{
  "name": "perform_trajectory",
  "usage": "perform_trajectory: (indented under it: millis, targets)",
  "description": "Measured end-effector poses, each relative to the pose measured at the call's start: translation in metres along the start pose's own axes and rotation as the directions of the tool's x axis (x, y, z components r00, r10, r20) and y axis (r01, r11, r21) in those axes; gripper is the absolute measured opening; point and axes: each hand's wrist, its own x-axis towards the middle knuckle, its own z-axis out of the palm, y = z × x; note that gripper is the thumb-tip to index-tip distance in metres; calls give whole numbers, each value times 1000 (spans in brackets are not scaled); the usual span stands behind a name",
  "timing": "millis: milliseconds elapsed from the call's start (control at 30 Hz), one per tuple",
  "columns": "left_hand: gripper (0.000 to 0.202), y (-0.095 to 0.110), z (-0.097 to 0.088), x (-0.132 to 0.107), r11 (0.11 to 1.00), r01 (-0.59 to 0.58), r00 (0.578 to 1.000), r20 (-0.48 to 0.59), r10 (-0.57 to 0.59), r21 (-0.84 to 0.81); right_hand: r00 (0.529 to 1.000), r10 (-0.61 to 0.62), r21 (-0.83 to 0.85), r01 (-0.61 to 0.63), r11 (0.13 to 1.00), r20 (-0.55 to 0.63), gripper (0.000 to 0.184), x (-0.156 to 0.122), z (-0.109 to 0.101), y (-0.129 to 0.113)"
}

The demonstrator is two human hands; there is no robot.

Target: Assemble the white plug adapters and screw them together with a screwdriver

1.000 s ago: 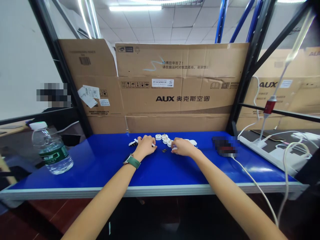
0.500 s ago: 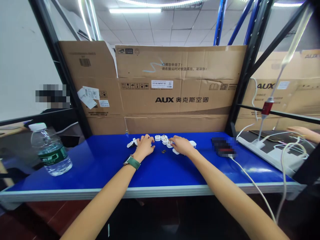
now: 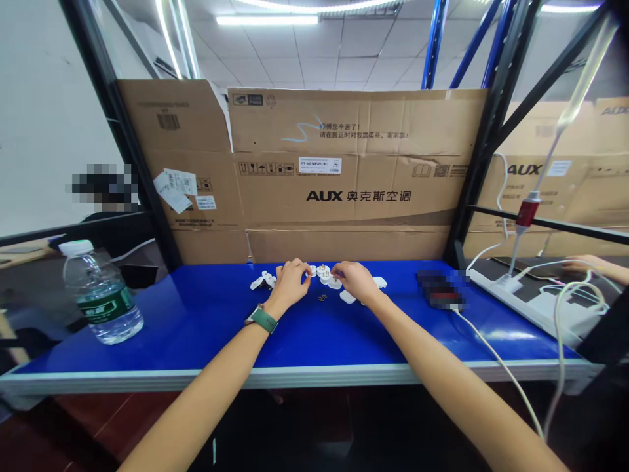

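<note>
Got the left hand (image 3: 291, 283) and right hand (image 3: 358, 282) both stretched out over the blue bench (image 3: 221, 344), backs up, fingers curled. Taking the dark bits (image 3: 322, 297) as the clock centre and the cardboard (image 3: 344, 242) as 12, found the left hand at 10 and the right at 2. Coming in from 7 with the left forearm (image 3: 211, 387), fairly straight, green-strapped watch (image 3: 263, 318) at the wrist. Coming in from about 5 with the right forearm (image 3: 447, 367).

Seeing the left thumb and forefinger bent toward each other, just a narrow gap at the tips, right by a white plug (image 3: 313, 270). Can't tell about anything pinched there, honestly. On the right, seeing fingers bunched and angled toward 10, right at the plug cluster (image 3: 324, 278), roughly 12 to 1, prongs up. Touching, holding or hovering? Can't tell.

Also spotted white pieces (image 3: 268, 280) just beyond the left hand at 10, a flat white cover (image 3: 347, 297) at 3, near the right hand, and another cover (image 3: 380, 282) between 2 and 3. Way out at 9, a water bottle (image 3: 105, 305); at 3, a white power strip (image 3: 525, 305).
</note>
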Motion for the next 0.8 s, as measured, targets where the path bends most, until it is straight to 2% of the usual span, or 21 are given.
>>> perform_trajectory:
  millis: [100,167,267,333,400,500,600,667,700,800]
  targets:
    - [10,2,0,2,996,-29,999,-26,27,-84,990,-137,250,140,958,-29,16,-3,-7,-1]
    - [10,3,-1,3,988,-63,998,-30,59,-140,966,-255,358,220,907,51,14,-7,-10,-3]
    - [11,7,-4,2,969,-155,987,6,159,-194,914,-353,392,254,884,203,12,-12,-13,-6]
    - [13,11,-8,-1,947,-240,962,77,261,-214,897,-373,384,266,884,238,11,-14,-14,-7]
    - [14,15,-13,-4,919,-320,918,167,361,-230,899,-370,399,258,880,234,12,-15,-16,-8]
    - [15,20,-19,-9,884,-376,856,261,446,-276,929,-322,462,208,862,183,22,-14,-20,-9]
    - [28,23,-22,-12,866,-371,822,315,474,-335,970,-235,571,161,805,58,27,-13,-24,-11]
    - [40,25,-21,-13,857,-371,802,343,490,-358,988,-156,723,104,683,5,31,-12,-26,-13]
    - [43,25,-20,-13,853,-373,793,351,497,-364,992,-122,814,69,577,2,32,-12,-27,-14]
    - [41,27,-17,-14,848,-375,786,356,505,-376,995,-91,985,-14,173,30,33,-12,-30,-20]
